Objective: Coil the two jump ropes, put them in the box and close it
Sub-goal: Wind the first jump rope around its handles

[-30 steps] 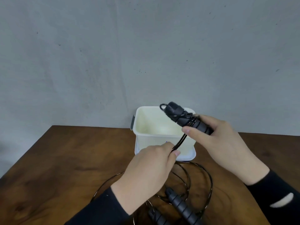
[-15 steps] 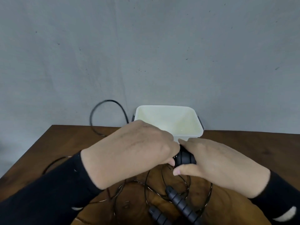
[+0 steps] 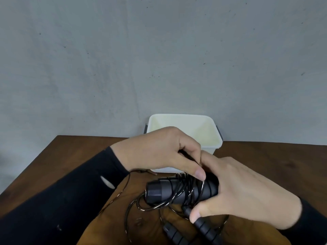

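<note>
My right hand [image 3: 237, 190] grips the black handles of one jump rope [image 3: 169, 190], held level just above the table with thin black cord wound round them. My left hand [image 3: 159, 151] pinches that cord right above the handles. The second jump rope [image 3: 177, 235] lies on the table below, its two ribbed black handles near the bottom edge and its cord in loose loops. An open white box [image 3: 210, 131] stands behind my hands at the far edge of the table; my left hand hides its front wall. I see no lid.
The brown wooden table [image 3: 62, 161] ends at a grey wall directly behind the box. Loose cord trails off left under my left sleeve.
The handle bundle came down from above the box to just over the table. My left hand swept the cord out to the left and back onto the handles, adding turns of cord.
</note>
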